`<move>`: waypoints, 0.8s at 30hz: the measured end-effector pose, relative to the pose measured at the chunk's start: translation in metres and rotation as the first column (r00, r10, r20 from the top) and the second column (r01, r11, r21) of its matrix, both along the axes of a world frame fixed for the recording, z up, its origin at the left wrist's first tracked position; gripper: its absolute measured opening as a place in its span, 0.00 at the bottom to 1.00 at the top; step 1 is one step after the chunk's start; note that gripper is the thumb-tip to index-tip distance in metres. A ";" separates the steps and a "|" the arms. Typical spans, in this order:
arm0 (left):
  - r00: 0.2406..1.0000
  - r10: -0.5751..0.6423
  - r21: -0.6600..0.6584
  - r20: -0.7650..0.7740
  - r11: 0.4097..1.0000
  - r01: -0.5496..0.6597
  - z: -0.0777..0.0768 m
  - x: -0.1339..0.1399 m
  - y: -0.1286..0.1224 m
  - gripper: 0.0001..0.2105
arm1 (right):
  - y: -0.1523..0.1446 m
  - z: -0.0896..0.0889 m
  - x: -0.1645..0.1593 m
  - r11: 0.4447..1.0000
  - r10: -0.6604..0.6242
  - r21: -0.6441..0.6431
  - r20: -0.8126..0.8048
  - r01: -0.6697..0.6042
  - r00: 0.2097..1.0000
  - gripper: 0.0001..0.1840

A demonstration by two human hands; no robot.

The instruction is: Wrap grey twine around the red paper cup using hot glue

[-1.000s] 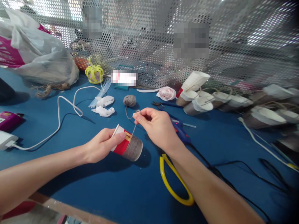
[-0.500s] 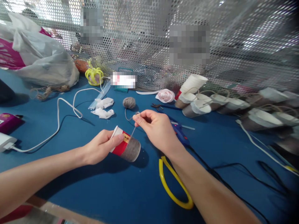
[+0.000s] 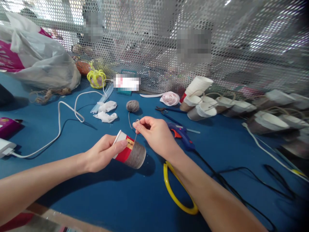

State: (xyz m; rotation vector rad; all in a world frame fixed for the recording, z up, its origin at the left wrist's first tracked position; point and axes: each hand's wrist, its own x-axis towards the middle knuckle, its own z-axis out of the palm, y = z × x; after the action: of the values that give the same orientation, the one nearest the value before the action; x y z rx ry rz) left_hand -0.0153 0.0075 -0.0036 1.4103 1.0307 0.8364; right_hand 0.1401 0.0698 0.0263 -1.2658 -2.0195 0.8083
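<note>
My left hand (image 3: 106, 152) is closed around a red and white paper cup (image 3: 123, 154), tilted with its rim toward the left. Grey yarn (image 3: 137, 156) wraps the cup's base end in close rows. Between thumb and fingertips, my right hand (image 3: 154, 133) pinches the yarn strand, which runs taut up from the wrapped part. From the pinch the strand leads back in a loose loop to a small ball of grey yarn (image 3: 132, 105) lying behind my hands.
Right of my hands lie a blue glue gun (image 3: 184, 137), pliers (image 3: 169, 110) and a yellow scissor-like handle (image 3: 177, 196). Several paper cups (image 3: 204, 111) stand at the right, near a pink ribbon roll (image 3: 170, 98). A white cable (image 3: 59, 125) crosses the left; a perforated metal screen (image 3: 149, 42) stands behind.
My right hand has moved slightly left and down with the strand, uncovering more of the glue gun. My left hand still holds the cup in nearly the same place.
</note>
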 end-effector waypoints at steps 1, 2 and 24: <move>1.000 -0.009 0.016 -0.006 1.000 0.009 -0.001 -0.001 0.000 0.19 | 0.000 0.000 -0.001 1.000 0.007 -0.001 0.010 -0.007 1.000 0.11; 1.000 -0.016 0.029 -0.007 0.999 0.016 -0.002 -0.001 0.000 0.19 | -0.001 -0.001 -0.001 1.000 0.015 -0.004 0.019 -0.015 1.000 0.11; 1.000 -0.007 0.258 0.012 0.966 0.004 -0.006 -0.003 -0.001 0.18 | -0.002 -0.008 -0.003 0.995 0.098 -0.001 0.132 -0.099 0.986 0.13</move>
State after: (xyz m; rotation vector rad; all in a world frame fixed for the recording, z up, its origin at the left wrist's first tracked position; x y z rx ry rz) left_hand -0.0183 0.0069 -0.0099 1.6231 0.9321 1.0022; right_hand 0.1373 0.0676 0.0186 -1.2537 -2.2032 0.7823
